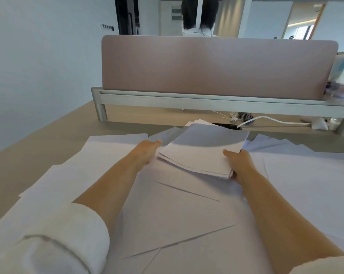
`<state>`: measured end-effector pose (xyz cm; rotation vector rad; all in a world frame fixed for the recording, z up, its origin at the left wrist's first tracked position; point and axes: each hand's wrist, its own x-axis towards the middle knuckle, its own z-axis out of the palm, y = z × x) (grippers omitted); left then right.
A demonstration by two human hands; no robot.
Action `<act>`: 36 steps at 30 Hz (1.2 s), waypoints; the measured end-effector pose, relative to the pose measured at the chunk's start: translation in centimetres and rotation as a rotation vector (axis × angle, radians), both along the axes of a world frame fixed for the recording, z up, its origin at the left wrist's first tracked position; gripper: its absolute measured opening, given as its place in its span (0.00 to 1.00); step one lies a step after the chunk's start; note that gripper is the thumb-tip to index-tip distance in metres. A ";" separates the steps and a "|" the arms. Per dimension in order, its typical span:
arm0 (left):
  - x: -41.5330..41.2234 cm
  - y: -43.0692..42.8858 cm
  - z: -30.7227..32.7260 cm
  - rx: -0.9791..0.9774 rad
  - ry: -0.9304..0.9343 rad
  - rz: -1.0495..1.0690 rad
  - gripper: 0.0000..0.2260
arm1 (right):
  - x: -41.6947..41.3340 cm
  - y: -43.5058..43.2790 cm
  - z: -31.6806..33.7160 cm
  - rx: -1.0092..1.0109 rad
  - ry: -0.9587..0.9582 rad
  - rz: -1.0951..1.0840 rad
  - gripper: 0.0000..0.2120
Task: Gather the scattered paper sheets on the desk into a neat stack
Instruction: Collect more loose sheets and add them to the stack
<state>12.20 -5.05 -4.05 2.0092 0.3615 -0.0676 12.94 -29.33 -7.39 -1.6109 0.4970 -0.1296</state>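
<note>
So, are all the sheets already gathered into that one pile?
No: the right hand grips a small pile, the left hand touches its edge, and many loose sheets lie spread over the desk around it.

White fabric shirt sleeves cover the person's upper forearms. The left sleeve (54,240) ends in a broad, softly creased cuff with a stitched seam; of the right sleeve (325,266) only a pale strip shows. Beyond the 2 cuffs, the left hand (145,153) and right hand (240,163) are bare.
</note>
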 end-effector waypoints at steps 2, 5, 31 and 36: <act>0.3 -0.1 -0.4 0.078 -0.035 -0.015 0.18 | 0.2 -0.3 0.0 0.078 0.030 0.009 0.10; 0.5 0.3 -1.1 0.161 -0.060 -0.005 0.17 | 0.3 -0.6 0.0 0.063 0.017 0.039 0.11; -0.2 0.5 -1.7 -0.054 -0.019 0.033 0.20 | -0.1 -1.2 -0.3 0.333 -0.107 -0.024 0.22; -0.4 0.4 -1.9 -0.003 -0.027 -0.060 0.21 | -0.2 -1.1 -0.4 0.041 -0.048 0.019 0.09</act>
